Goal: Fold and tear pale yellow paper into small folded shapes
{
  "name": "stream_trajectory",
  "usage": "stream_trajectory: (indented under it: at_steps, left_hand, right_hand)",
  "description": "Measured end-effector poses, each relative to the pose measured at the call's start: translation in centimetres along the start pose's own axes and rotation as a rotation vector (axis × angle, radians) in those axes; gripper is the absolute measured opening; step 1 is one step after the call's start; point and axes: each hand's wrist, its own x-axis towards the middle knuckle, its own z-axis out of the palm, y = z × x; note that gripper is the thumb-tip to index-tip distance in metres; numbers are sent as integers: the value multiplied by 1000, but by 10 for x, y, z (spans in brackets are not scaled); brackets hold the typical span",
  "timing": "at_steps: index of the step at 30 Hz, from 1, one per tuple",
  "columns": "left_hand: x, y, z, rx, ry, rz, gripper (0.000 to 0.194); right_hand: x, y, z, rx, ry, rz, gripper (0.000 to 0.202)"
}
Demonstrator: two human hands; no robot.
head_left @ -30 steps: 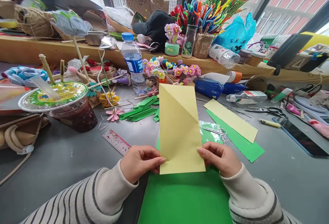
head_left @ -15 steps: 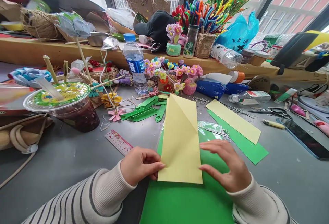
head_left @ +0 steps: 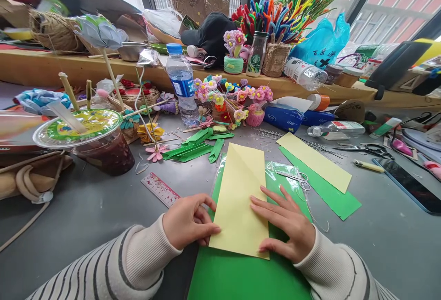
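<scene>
From my remote seat I view two bare hands at a grey table [head_left: 103, 226]: the left hand [head_left: 189, 222] pinches the near left edge of the yellow paper [head_left: 237, 208], thumb above, its grip narrow. The right hand [head_left: 287, 226] spreads wide, fingertips resting on the sheet's right side, clasping nothing. Between both hands, the yellow paper lies over a green sheet [head_left: 234, 277]; a diagonal crease crosses its far end. Beyond and left of the pinch I note a ruler [head_left: 160, 189]; farther beyond it, folded green pieces [head_left: 193, 148]. Beyond the right hand, small scissors [head_left: 291, 175] lie on a clear wrapper [head_left: 282, 166]; farther right, a pale yellow strip [head_left: 315, 162] overlaps a green strip [head_left: 341, 206]
</scene>
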Motion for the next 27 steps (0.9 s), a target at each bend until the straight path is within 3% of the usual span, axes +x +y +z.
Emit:
stream_trajectory:
  at_steps: [5,16,22,27]
  left_hand:
    - [-2,0,1,-44,14,12,39]
    - [-6,-2,1,15,-4,59,34]
    - [-6,-4,-2,3,-53,45,34]
    - [-6,-3,-1,-21,-59,40,35]
  right_hand:
    - [-1,1,1,15,-24,-4,54]
    - [-1,-3,-1,7,-20,-29,57]
    - [0,-11,-1,-17,-13,-178,47]
    - [2,-16,0,-8,-90,-214,56]
